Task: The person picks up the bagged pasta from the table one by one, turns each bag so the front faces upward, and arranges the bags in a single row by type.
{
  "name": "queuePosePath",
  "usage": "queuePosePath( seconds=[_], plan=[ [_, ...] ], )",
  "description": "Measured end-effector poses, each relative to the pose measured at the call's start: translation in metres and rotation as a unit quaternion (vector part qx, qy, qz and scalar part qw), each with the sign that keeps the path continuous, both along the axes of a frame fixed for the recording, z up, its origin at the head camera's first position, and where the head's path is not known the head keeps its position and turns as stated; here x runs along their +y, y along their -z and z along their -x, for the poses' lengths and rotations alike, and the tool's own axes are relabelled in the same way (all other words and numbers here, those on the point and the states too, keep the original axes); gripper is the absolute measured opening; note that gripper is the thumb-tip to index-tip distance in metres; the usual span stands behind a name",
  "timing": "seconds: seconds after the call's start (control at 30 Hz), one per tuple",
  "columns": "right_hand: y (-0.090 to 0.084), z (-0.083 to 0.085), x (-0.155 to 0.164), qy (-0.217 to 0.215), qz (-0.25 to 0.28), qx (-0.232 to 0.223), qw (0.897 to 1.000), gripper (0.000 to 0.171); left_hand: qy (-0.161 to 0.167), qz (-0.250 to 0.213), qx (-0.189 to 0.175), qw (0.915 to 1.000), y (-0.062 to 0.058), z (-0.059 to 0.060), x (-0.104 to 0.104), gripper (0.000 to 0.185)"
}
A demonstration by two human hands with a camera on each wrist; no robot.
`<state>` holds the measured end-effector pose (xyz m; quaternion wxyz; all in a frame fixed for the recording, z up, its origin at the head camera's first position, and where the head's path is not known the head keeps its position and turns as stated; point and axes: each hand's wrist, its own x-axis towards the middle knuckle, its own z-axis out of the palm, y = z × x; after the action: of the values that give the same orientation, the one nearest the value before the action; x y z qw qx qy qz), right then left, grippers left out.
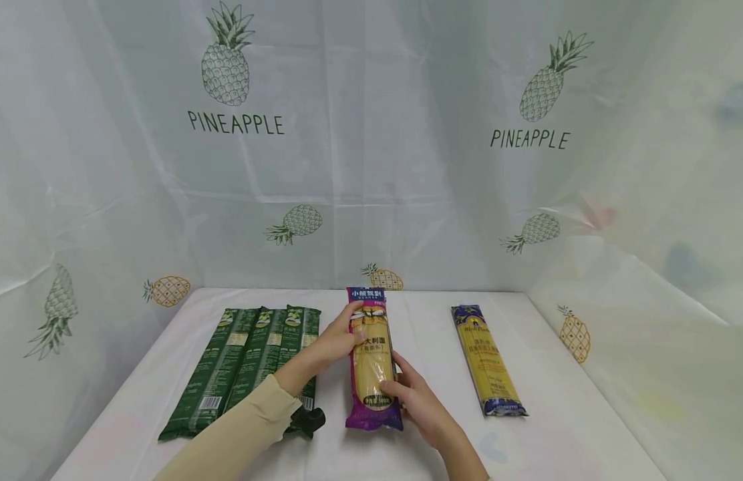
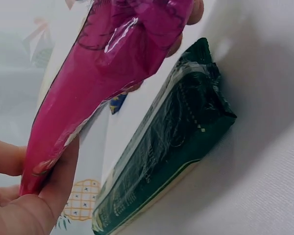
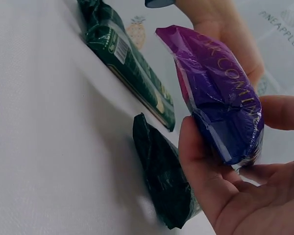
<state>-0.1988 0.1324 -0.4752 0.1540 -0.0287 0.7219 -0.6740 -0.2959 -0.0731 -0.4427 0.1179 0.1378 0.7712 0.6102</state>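
A long purple pasta pack with a clear window lies lengthwise at the middle of the white table. My left hand grips its far half from the left. My right hand grips its near end from the right. In the left wrist view my thumb and fingers pinch the magenta pack. In the right wrist view my right hand curls round the pack's sealed end, which is off the cloth.
Three dark green pasta packs lie side by side left of the purple one, close under my left forearm, also seen as the green pack and green packs. A blue and yellow spaghetti pack lies to the right. Pineapple-print sheets wall the table.
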Motion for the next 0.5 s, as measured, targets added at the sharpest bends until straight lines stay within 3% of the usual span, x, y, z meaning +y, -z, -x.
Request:
queuePosePath(
  seconds=[0.37,0.5],
  plan=[
    [0.0033,-0.0028,-0.0039,0.028,-0.009,0.045,0.999,0.088,0.003,0.027,-0.013,0.9996,0.0025,0.0012,-0.0018,0.082],
    [0.0037,-0.0044,-0.0047,0.032,-0.012,0.058,0.998,0.088,-0.007,0.053,0.001,0.9986,0.0031,0.0017,-0.0022,0.092]
  ],
)
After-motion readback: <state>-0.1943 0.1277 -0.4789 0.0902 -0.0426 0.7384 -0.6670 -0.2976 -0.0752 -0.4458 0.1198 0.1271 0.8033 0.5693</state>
